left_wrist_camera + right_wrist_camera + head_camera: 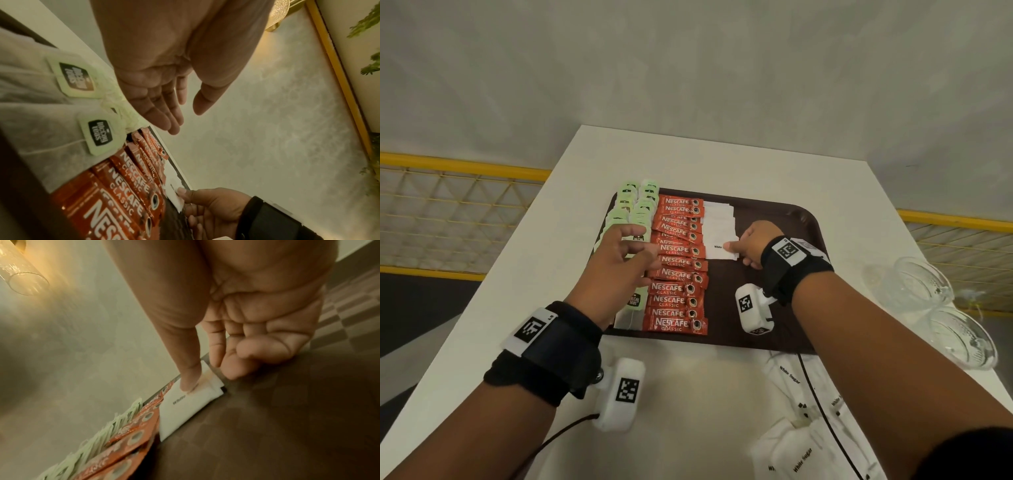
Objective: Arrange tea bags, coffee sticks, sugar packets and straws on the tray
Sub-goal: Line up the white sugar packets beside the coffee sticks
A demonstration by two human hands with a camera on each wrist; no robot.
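A brown tray (784,219) lies on the white table. It carries a left column of green tea bags (635,205), a middle column of red coffee sticks (678,274) and a short far column of white sugar packets (719,226). My right hand (743,250) pinches the nearest sugar packet (717,251) against the tray, thumb on top (189,381), beside the coffee sticks (127,451). My left hand (633,246) hovers open over the tea bags (100,134) and coffee sticks (123,186), holding nothing. I see no straws.
Several loose sugar packets (801,445) lie on the table near its front right corner, crossed by a black cable. Two clear glass bowls (928,284) stand at the table's right edge. A yellow railing (448,164) runs behind the table. The tray's right half is bare.
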